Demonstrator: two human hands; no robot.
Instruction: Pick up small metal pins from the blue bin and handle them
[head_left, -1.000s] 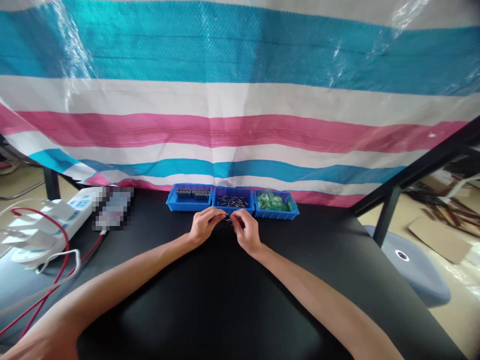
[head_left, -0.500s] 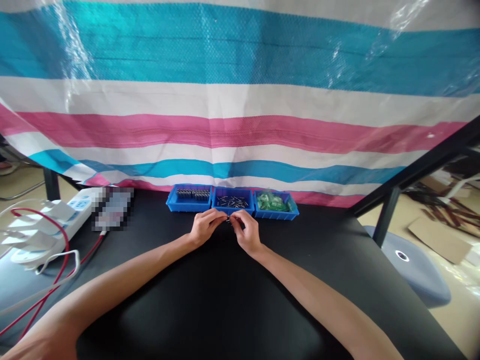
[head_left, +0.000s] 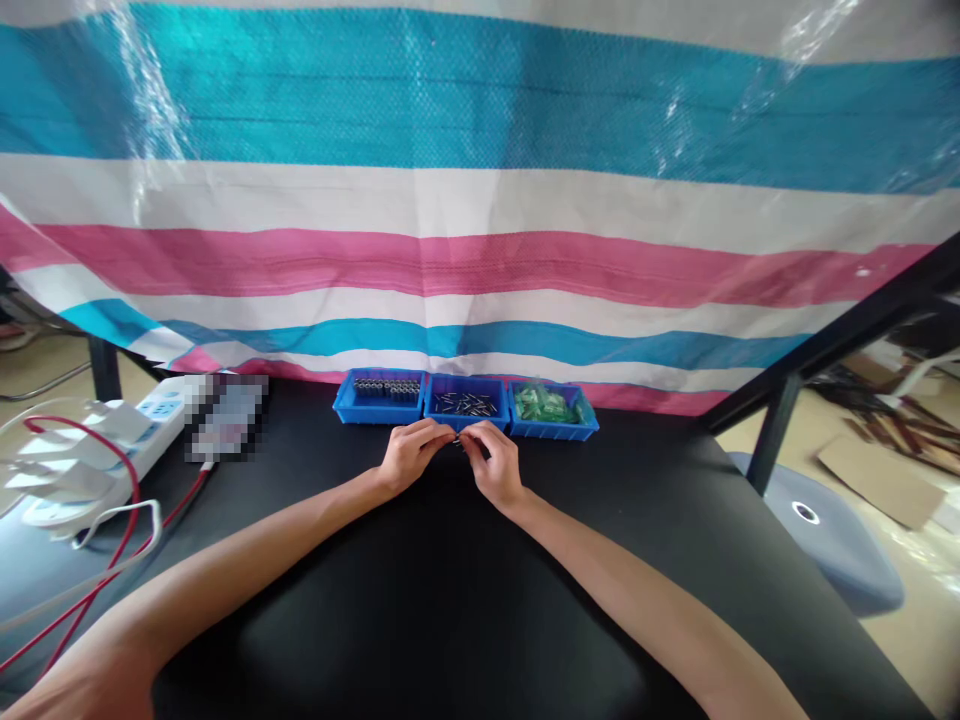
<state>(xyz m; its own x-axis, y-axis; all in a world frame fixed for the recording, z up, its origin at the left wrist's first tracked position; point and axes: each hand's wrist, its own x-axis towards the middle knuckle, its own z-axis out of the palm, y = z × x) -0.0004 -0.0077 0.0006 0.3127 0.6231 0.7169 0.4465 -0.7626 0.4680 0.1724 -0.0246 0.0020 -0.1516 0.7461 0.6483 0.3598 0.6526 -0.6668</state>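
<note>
My left hand [head_left: 409, 456] and my right hand [head_left: 493, 464] meet fingertip to fingertip just in front of the middle blue bin [head_left: 466, 417]. Both are closed in a pinch around a small metal piece [head_left: 457, 440], mostly covered by the fingers; its kind cannot be made out. Thin dark metal pins or screws [head_left: 469, 404] lie loose in the middle bin. Short dark cylinders with ring-shaped ends [head_left: 386, 387] stand in rows in the left blue bin [head_left: 377, 411]. Green items in clear bags [head_left: 546, 404] fill the right blue bin [head_left: 559, 430].
A white power strip [head_left: 161, 410] with plugs and red and white cables stands at the left, beside a blurred-out device [head_left: 227, 420]. Behind the bins hangs a striped plastic sheet [head_left: 465, 265]. A grey stool [head_left: 825, 530] is beyond the black table's [head_left: 420, 620] right edge.
</note>
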